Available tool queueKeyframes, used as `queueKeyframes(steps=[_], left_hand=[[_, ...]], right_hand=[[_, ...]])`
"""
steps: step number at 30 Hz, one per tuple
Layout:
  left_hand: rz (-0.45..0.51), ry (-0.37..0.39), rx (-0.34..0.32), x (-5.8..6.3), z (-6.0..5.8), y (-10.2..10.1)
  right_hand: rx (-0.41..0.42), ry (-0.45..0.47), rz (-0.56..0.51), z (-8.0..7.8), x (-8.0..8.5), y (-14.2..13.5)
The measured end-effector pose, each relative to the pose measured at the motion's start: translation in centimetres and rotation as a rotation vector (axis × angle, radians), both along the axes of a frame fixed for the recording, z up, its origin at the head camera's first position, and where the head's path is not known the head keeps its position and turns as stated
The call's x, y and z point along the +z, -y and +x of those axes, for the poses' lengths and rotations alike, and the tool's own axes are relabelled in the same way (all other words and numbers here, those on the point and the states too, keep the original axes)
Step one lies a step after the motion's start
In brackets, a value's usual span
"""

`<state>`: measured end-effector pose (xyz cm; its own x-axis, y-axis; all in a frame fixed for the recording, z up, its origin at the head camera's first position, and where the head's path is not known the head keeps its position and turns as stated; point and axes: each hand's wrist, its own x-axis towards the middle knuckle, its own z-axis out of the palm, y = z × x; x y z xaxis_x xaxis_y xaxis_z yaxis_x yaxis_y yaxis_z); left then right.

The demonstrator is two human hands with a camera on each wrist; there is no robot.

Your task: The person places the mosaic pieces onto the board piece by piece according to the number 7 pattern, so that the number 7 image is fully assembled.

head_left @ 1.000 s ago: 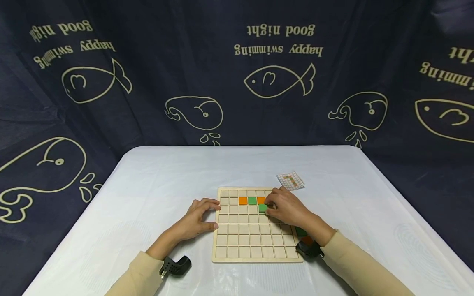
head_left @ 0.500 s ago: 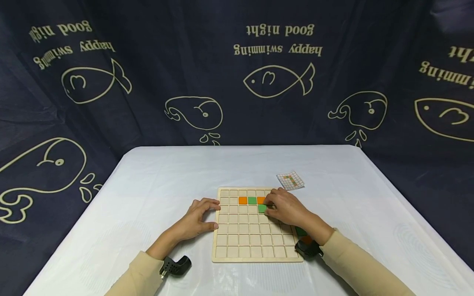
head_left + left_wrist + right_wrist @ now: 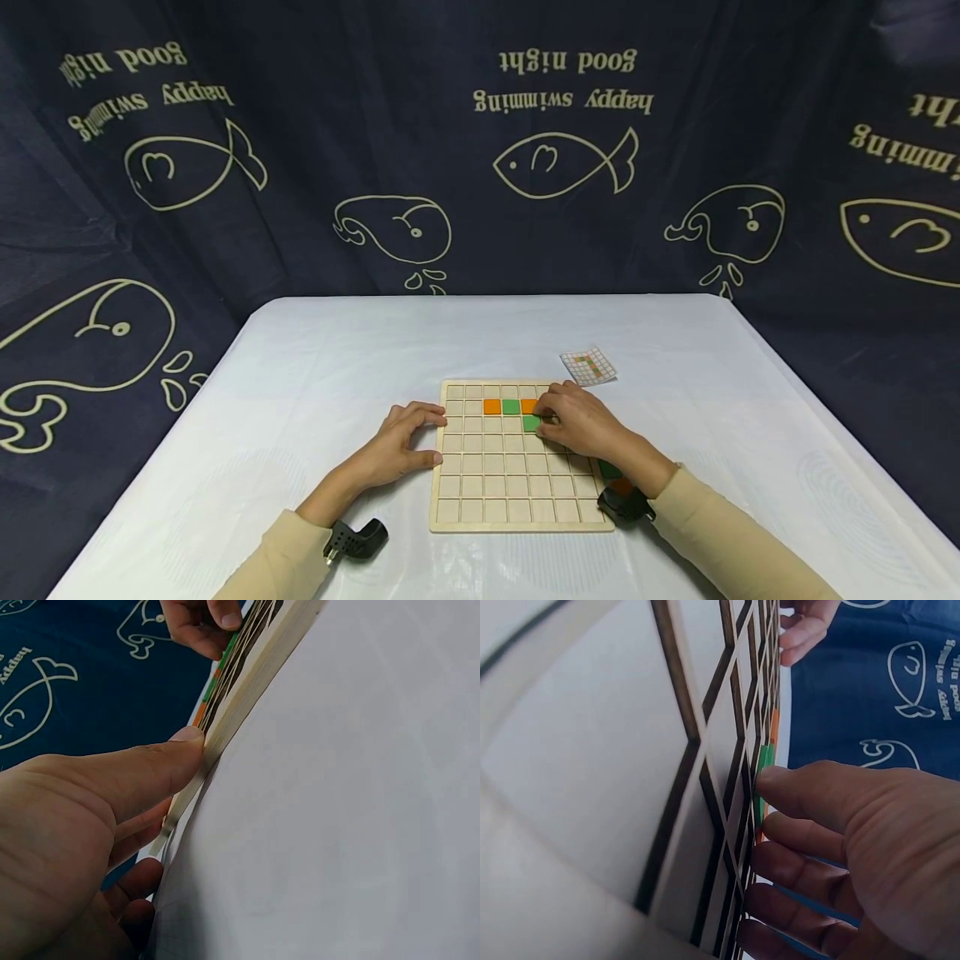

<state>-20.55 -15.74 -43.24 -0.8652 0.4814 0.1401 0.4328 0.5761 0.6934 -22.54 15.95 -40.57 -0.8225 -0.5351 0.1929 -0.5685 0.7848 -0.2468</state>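
A square wooden grid board [image 3: 495, 487] lies on the table. In its second row from the far edge sit an orange tile [image 3: 492, 407], a green tile [image 3: 511, 407] and another orange tile [image 3: 528, 406], side by side. Just below the right-hand orange one, my right hand [image 3: 585, 421] pinches a second green tile [image 3: 531, 423] at its cell; the thumb is on this green tile [image 3: 765, 757] in the right wrist view. My left hand [image 3: 393, 450] rests against the board's left edge, its thumb and fingers spread along the rim [image 3: 240, 697] in the left wrist view.
A small pattern card [image 3: 588, 367] with a printed grid lies beyond the board's far right corner. Beside the right edge, partly hidden under my right forearm, are loose green tiles [image 3: 609, 468] and orange tiles [image 3: 622, 486]. A dark printed curtain [image 3: 480, 250] hangs behind the white table [image 3: 360, 333].
The green tile under my right fingers sat slightly raised a second ago and now lies flatter in its cell, shifted slightly left. My left hand has not moved.
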Motion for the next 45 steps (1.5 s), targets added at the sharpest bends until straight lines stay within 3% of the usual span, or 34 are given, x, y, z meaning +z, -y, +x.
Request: queueKeyframes(steps=[12,27,45], left_hand=[[0.006,0.004,-0.004,0.0,0.0,0.0],[0.006,0.014,0.006,0.1,0.0,0.0],[0.005,0.013,0.001,0.1,0.0,0.0]], right_hand=[[-0.014,-0.007,-0.031,0.0,0.2,-0.3],[-0.097,-0.011,-0.074,0.2,1.5,-2.2],[-0.162,0.020,-0.144,0.7,1.2,-4.5]])
